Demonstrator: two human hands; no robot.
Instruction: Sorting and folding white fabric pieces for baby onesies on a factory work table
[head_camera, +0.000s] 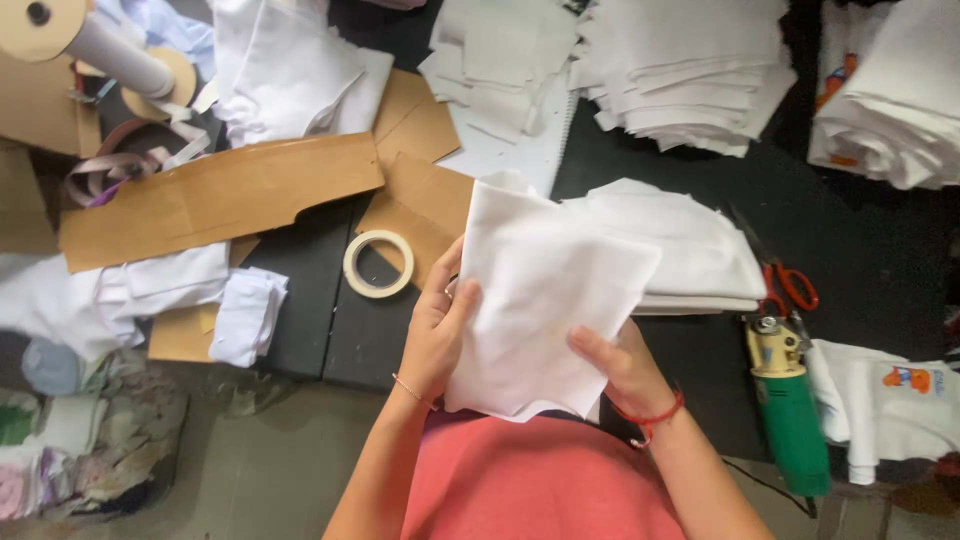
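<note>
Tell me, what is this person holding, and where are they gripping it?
A white fabric piece: left hand pinches its left edge, right hand its lower right edge.

Bare dark desk (870, 250) is lying open at three o'clock of the hands, between the folded white stack (690, 250) and the fabric piles (900, 110) at one o'clock. Red-handled scissors (790, 285) and a green power tool (785, 400) are blocking the four o'clock side. At ten o'clock a tape roll (378, 263) and cardboard patterns (220, 195) are crowding the way (a narrow dark strip is staying free below the roll).
</note>
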